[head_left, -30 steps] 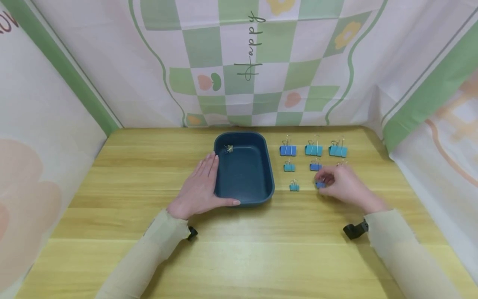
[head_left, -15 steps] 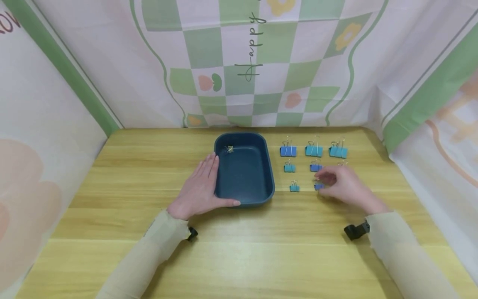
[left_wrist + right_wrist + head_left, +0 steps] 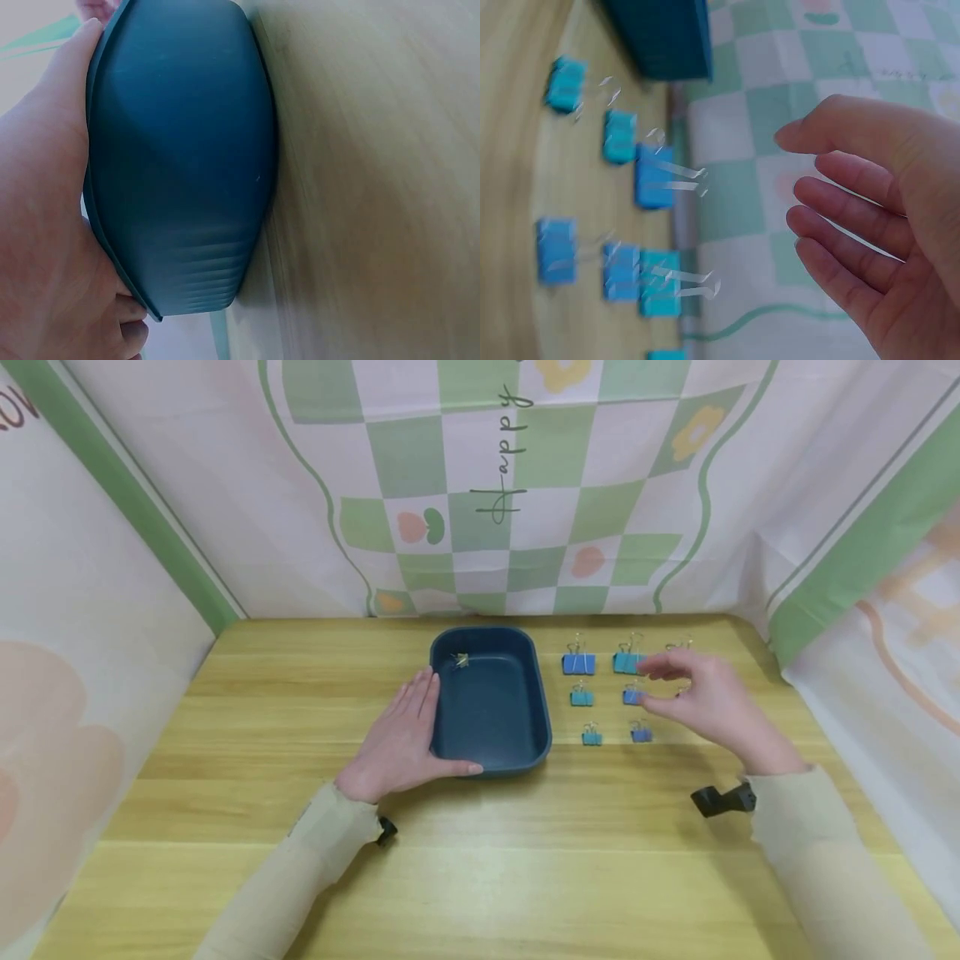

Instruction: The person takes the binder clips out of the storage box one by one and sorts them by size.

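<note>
My left hand [image 3: 397, 735] rests along the left rim of a dark blue tray [image 3: 545, 727], fingers straight and thumb laid over the near rim. My right hand [image 3: 701, 706] hovers over the right side of the clip rows, its fingers spread from the thumb with nothing between them. Below it, a small blue binder clip [image 3: 641, 736] stands in the front row beside a small teal binder clip [image 3: 592, 738]. A medium blue binder clip [image 3: 632, 697] shows near the thumb tip. The right wrist view shows the right hand [image 3: 862, 202] apart from the clips.
A medium teal binder clip [image 3: 581, 698] stands in the middle row. At the back are a large blue binder clip [image 3: 578, 664] and a large teal one; the rightmost clips are mostly hidden by the hand. A small gold-coloured metal piece [image 3: 461, 660] lies in the tray. Patterned cloth [image 3: 480, 527] walls the table.
My right hand has let go of the small blue binder clip in the front row and lifted up and back. The left hand and tray have not moved.
</note>
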Motion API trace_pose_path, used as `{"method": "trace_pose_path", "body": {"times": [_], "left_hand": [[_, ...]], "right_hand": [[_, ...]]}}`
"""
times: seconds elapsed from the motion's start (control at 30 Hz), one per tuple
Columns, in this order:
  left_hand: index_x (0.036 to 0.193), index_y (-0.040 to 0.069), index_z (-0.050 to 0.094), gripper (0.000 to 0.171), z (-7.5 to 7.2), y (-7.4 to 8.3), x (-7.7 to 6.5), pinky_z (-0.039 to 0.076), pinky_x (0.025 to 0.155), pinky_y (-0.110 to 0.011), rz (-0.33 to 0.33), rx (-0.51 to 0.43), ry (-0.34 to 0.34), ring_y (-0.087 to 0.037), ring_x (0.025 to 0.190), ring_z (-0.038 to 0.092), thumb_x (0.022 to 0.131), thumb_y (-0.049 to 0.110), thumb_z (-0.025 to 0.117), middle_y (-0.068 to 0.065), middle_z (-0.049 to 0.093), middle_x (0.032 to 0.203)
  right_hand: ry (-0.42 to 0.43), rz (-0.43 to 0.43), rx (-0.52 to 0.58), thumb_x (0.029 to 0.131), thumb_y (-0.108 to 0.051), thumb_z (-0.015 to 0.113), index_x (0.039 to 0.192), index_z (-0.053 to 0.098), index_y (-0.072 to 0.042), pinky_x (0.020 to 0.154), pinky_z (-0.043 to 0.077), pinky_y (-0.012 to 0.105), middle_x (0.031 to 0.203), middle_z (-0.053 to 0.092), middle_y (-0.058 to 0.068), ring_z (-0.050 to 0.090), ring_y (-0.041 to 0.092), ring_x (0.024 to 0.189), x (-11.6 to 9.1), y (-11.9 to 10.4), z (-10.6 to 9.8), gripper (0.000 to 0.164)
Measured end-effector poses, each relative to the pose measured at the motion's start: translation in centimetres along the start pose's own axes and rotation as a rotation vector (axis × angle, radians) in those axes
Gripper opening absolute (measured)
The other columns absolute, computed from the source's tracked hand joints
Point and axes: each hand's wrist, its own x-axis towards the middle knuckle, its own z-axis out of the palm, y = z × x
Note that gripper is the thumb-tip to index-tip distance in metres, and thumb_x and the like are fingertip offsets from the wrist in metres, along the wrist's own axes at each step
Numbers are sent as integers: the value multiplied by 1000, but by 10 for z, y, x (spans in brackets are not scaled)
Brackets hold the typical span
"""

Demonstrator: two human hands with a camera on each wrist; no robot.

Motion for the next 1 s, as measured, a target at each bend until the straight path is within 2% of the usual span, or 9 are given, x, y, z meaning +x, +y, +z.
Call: {"method": "trace_pose_path", "body": {"times": [0.1, 0.17, 0.3, 0.5, 0.6, 0.83, 1.0], "left_hand": [[162, -1, 5, 143, 1, -1, 0, 3, 123, -36, -3, 3, -3, -23, 154, -5, 68, 102, 37, -16, -1, 169], [162, -1, 5, 142, 2, -2, 0, 3, 123, -36, -3, -1, -1, -23, 154, -5, 68, 101, 37, -16, -1, 169], [162, -1, 6, 142, 2, -2, 0, 3, 123, -36, 0, -12, 6, -22, 154, -5, 68, 101, 38, -15, -1, 169], [162, -2, 7, 142, 3, -4, 0, 4, 123, -36, 6, -14, 21, -23, 154, -3, 68, 101, 39, -16, 1, 169], [162, -1, 6, 142, 3, -4, 0, 4, 123, -37, 7, -16, 20, -23, 154, -3, 69, 100, 40, -17, 1, 169], [162, -1, 5, 142, 3, -4, 0, 4, 123, -37, 8, 0, 18, -23, 154, -4, 69, 101, 39, -17, 1, 169], [161, -2, 8, 142, 4, -4, 0, 5, 123, -38, 13, -2, 20, -24, 154, -3, 69, 100, 39, -17, 1, 169]], "right_hand": [[6, -15, -5, 79, -12, 89, 118, 73, -6, 91, 51, 51, 114, 73, 12, 64, 33, 106, 6, -16, -1, 42], [2, -38, 2, 79, -13, 89, 119, 73, -7, 93, 49, 54, 115, 73, 10, 65, 32, 107, 10, -26, 0, 43], [1, -120, -3, 78, -13, 90, 118, 75, -8, 94, 51, 53, 113, 74, 7, 67, 30, 106, 19, -40, 10, 43], [-10, -291, 10, 77, -13, 91, 118, 76, -8, 83, 57, 47, 113, 75, 8, 71, 28, 102, 28, -49, 39, 43], [-41, -334, 23, 78, -15, 91, 120, 75, -6, 80, 59, 46, 115, 74, 9, 71, 28, 102, 30, -53, 54, 46], [-158, -323, 24, 81, -27, 89, 128, 71, -6, 90, 57, 46, 124, 70, 10, 67, 28, 113, 39, -70, 80, 55], [-222, -337, 2, 87, -31, 84, 134, 67, -3, 94, 56, 44, 132, 66, 11, 65, 28, 118, 51, -85, 91, 58]]}}
